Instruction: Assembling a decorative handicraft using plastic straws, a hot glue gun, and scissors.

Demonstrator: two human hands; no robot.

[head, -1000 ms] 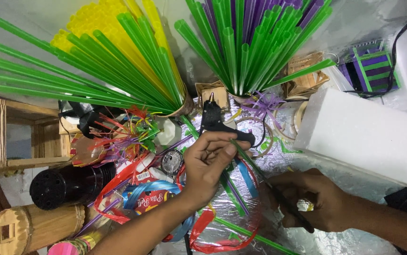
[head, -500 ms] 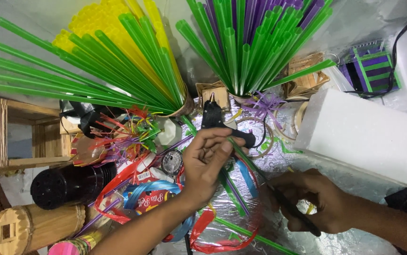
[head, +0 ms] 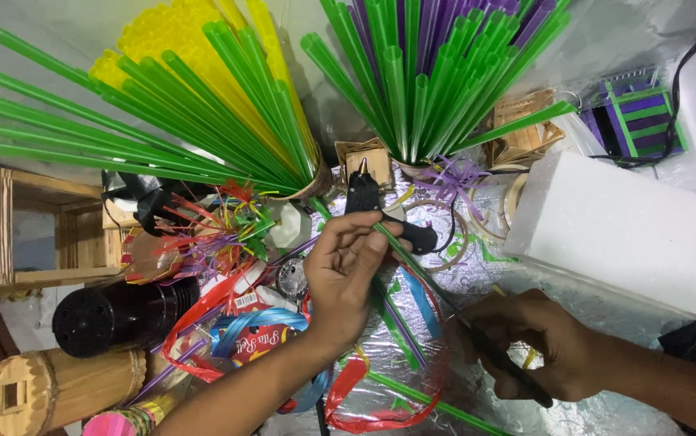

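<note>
My left hand point(head: 346, 274) pinches the upper end of a green straw point(head: 417, 270) that runs diagonally down to the right. My right hand point(head: 529, 343) grips black scissors point(head: 500, 359) whose blades meet the straw's lower end. Both hands hover over crinkled silver foil point(head: 477, 278). A black glue gun point(head: 372, 206) lies just above my left hand, nozzle pointing away from me.
Two cups of fanned green, yellow and purple straws point(head: 202, 105) point(head: 428, 73) stand at the back. A white foam block point(head: 622, 234) lies right. Red and blue ribbon point(head: 243, 323), a black pot point(head: 117, 315), wooden pieces point(head: 8, 226) and a striped purple box point(head: 635, 113) crowd the rest.
My left hand has slid slightly left and up along the straw. My right hand with the scissors has shifted a little down and right.
</note>
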